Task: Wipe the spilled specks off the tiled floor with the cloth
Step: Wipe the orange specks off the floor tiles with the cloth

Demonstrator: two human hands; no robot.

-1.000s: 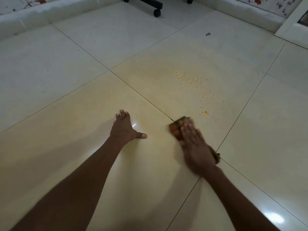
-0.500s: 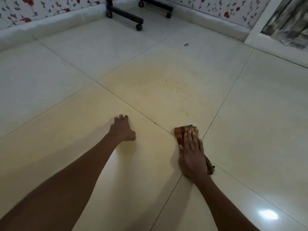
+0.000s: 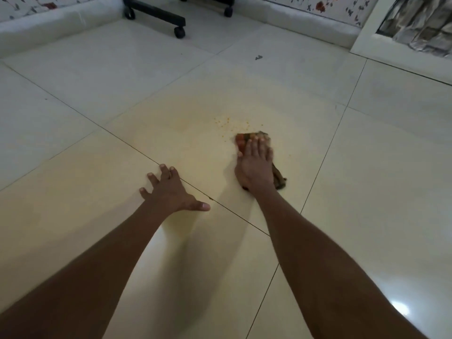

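Observation:
Small orange specks (image 3: 228, 124) lie scattered on a cream floor tile (image 3: 186, 113). A crumpled red and brown cloth (image 3: 253, 137) lies flat on the tile just below the specks, its far edge touching the nearest ones. My right hand (image 3: 254, 165) presses down on the cloth with fingers stretched forward; a corner of the cloth sticks out by the wrist. My left hand (image 3: 171, 189) rests flat on the floor to the left, fingers spread, holding nothing.
A black wheeled stand base (image 3: 156, 14) sits at the back near the floral wall. A small dark scrap (image 3: 258, 57) lies on the floor beyond the specks. A white door frame (image 3: 367, 37) stands at the back right. Grout lines cross the tiles.
My right hand has pushed the cloth forward across the tile, from near the grout line up to the specks. Some specks seen before are now under or behind the cloth. My left hand stays planted.

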